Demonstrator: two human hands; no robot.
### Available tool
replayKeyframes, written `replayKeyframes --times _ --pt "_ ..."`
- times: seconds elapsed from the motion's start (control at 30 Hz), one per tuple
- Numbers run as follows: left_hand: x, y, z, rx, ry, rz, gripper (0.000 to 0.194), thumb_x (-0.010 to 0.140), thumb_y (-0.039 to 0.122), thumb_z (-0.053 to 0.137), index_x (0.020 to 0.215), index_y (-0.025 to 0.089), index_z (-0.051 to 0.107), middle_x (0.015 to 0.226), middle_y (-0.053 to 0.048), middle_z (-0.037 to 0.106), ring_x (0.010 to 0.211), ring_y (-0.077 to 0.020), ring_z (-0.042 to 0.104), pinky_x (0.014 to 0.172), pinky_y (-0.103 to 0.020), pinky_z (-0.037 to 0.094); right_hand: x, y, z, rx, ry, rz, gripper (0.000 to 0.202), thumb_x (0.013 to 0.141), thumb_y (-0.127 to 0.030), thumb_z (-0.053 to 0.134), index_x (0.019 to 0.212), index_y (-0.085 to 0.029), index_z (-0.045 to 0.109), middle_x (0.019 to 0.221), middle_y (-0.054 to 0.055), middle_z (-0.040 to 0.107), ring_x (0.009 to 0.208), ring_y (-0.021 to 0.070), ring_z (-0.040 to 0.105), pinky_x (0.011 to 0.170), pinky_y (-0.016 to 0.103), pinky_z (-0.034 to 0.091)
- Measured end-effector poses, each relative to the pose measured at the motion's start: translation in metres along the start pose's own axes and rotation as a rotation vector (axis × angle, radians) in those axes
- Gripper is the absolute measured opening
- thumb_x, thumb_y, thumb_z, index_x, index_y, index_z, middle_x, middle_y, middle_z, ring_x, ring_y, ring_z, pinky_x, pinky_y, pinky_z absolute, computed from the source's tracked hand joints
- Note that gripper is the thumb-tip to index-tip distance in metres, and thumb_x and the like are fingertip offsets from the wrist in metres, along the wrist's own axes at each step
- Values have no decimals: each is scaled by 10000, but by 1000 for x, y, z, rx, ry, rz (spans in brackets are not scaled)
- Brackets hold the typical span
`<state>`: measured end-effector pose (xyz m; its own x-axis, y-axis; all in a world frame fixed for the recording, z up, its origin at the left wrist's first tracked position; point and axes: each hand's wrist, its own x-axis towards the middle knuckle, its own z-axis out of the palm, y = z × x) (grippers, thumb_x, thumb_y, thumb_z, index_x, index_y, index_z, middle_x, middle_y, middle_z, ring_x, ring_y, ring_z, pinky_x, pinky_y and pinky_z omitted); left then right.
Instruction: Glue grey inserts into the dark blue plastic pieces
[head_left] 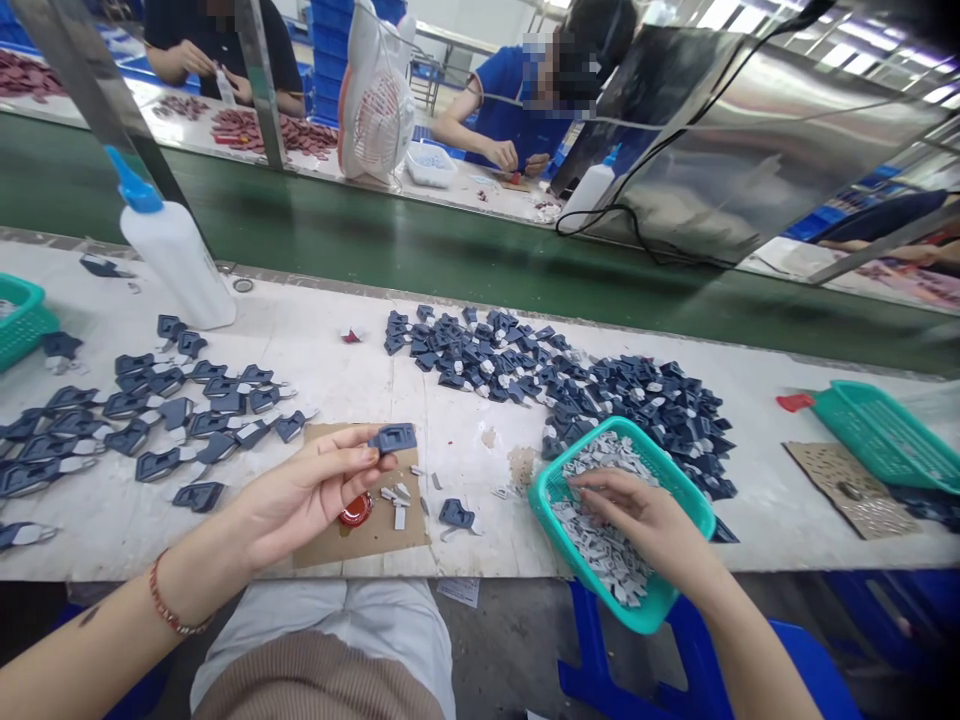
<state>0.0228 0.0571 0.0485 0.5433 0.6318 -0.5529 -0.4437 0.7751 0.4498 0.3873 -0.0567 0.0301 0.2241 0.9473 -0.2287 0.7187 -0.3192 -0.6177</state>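
Observation:
My left hand pinches a dark blue-grey plastic part with a recessed opening, above a brown cardboard sheet. Below that hand, a small round dish of red liquid and several small grey strips lie on the sheet. My right hand reaches into a green basket filled with small light grey pieces. Its fingers are drawn together among them; what is between the fingertips is hidden. One loose blue-grey part lies between the hands.
A large heap of blue-grey parts lies behind the basket, and more are spread at the left. A white bottle with blue nozzle stands back left. Another green basket sits at the right. Two people work across the green divider.

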Motion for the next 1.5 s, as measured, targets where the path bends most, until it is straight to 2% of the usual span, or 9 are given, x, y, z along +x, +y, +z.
replayKeyframes --times 0.2,0.43,0.67,0.83,0.93,1.03,1.2,1.33,1.5 --pt "-16 -10 -15 -36 45 -22 257 850 -82 513 865 74 717 707 -84 737 608 -103 715 612 -129 604 -3 -2 8 -100 -6 -53 414 905 -558 445 894 -237 707 1014 117 650 709 227 619 572 363 534" --pt "-32 -15 -20 -47 64 2 254 819 -81 566 871 95 741 717 -65 734 642 -92 716 617 -96 591 -3 0 13 -170 15 -88 325 942 -327 357 899 -249 670 1005 102 597 632 198 557 534 353 479" --pt "-37 -21 -23 -98 223 11 299 803 -128 533 835 100 724 694 -43 719 575 -78 696 584 -93 591 -6 -1 18 -189 58 -137 342 933 -224 327 839 -237 656 1006 108 571 708 205 584 557 329 475" --pt "-36 -24 -25 -98 268 -8 277 810 -111 544 847 108 710 744 -49 730 613 -102 715 564 -112 601 -7 -2 16 -247 60 -88 333 963 -301 323 968 -240 650 1018 101 600 569 171 542 503 327 470" --pt "-36 -24 -26 -95 277 9 284 800 -120 545 825 115 704 732 -39 726 652 -117 731 570 -111 603 -7 2 11 -421 77 -91 336 960 -347 343 1018 -235 654 1037 108 615 735 221 626 601 345 518" --pt "-36 -25 -28 -87 289 25 298 795 -129 538 825 112 710 734 -40 726 661 -118 733 580 -108 604 -7 6 8 -608 79 -81 369 945 -353 339 977 -213 679 981 120 627 820 267 642 625 373 519" --pt "-40 -24 -24 -53 302 33 312 813 -123 511 827 105 722 712 -44 721 602 -86 699 577 -100 594 -8 6 8 -687 97 -70 422 928 -393 331 806 -193 682 890 144 616 841 327 607 711 470 505" --pt "-43 -23 -18 -40 318 40 346 845 -116 470 797 108 728 677 -44 710 570 -70 680 568 -93 583 -4 3 11 -688 104 -66 427 928 -408 347 820 -164 681 891 158 622 853 326 613 712 463 517" --pt "-40 -25 -22 -39 301 31 309 828 -108 511 825 104 736 693 -45 707 581 -79 678 572 -103 589 3 1 17 -678 124 -62 332 906 -394 429 817 -184 670 870 139 629 858 322 624 643 425 517"
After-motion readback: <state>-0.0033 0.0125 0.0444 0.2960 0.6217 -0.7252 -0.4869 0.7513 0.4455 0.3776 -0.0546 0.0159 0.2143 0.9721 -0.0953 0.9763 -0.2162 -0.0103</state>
